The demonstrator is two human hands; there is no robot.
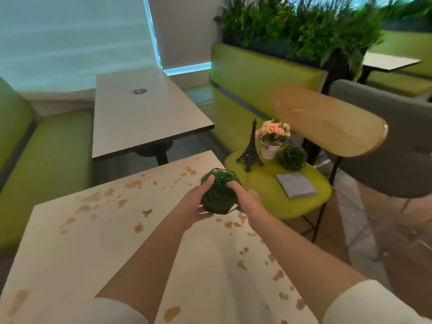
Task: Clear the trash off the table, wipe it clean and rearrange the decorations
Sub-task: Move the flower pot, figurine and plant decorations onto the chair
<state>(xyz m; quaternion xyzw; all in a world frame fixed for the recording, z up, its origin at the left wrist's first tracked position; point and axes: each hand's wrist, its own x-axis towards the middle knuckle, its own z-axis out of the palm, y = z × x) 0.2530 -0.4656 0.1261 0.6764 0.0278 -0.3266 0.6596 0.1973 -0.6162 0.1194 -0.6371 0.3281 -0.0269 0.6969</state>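
While both hands — left hand, right hand — clasp the wire-caged moss ball, brown splotches dot the smooth pale table.

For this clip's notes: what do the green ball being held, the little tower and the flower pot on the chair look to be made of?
Green ball: likely artificial plastic greenery, dense and uniform, inside a thin dark frame that looks like metal wire. Tower: dark, openwork lattice, probably cast metal, though plastic is possible. Flower pot: white, smooth with a rolled rim, seemingly painted tin or ceramic; unclear which.
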